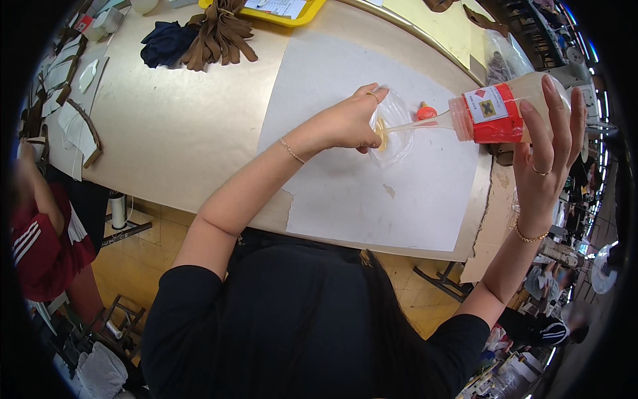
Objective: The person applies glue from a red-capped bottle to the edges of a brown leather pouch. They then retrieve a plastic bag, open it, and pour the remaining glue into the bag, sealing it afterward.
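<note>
Left hand: thumb and fingers pinched on a crinkled, clear plastic bag, a glossy yellowish patch showing beside the thumb.
Right hand: long fingers wrapped on a rounded, translucent bottle with a red band; its thumb is hidden.
Spout: slender and tapered, pointing left toward the bag, the bottle's long axis nearly level; left thumb nearest the tip.
Red cap: just beyond the spout.
Tabletop: smooth white sheet, limp brown strips, crumpled navy cloth.
</note>
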`<state>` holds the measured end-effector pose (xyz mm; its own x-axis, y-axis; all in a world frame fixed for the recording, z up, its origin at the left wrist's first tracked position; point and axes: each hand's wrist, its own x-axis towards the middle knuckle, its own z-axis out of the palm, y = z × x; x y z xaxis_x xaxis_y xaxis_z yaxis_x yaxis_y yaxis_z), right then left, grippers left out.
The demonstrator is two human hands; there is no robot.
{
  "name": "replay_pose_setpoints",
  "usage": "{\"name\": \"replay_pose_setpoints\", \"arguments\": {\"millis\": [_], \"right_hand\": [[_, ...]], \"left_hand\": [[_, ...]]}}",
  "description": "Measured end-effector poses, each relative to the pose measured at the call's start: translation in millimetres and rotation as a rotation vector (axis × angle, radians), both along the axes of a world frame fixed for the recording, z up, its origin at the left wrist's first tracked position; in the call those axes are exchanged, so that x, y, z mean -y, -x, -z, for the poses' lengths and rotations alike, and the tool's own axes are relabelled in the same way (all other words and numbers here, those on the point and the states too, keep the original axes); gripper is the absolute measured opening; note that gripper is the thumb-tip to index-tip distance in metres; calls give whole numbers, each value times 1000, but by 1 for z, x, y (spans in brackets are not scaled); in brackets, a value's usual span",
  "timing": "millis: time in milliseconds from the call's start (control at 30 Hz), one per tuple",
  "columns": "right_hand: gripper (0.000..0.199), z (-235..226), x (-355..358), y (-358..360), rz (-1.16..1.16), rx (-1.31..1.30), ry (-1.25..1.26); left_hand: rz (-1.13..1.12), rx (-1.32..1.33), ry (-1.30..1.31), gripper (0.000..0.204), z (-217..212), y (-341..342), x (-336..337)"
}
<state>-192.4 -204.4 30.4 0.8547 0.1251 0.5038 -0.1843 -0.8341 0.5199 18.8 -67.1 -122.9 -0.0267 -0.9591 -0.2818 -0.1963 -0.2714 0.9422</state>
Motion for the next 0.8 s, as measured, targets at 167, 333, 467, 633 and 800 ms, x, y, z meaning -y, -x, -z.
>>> {"name": "replay_pose_setpoints", "arguments": {"millis": [167, 333, 467, 633, 800], "right_hand": [[63, 0, 0, 1, 7, -1, 4], [63, 0, 0, 0, 11, -5, 7], [63, 0, 0, 0, 7, -6, 7], [64, 1, 0, -2, -7, 1, 11], [65, -1, -4, -2, -10, -14, 15]], "left_hand": [[9, 20, -3, 91, -4, 0, -1], [-2, 10, 9, 91, 4, 1, 1], [-2, -12, 15, 91, 9, 0, 2], [0, 2, 10, 89, 5, 0, 0], [-4, -21, 17, 89, 7, -1, -1]]}}
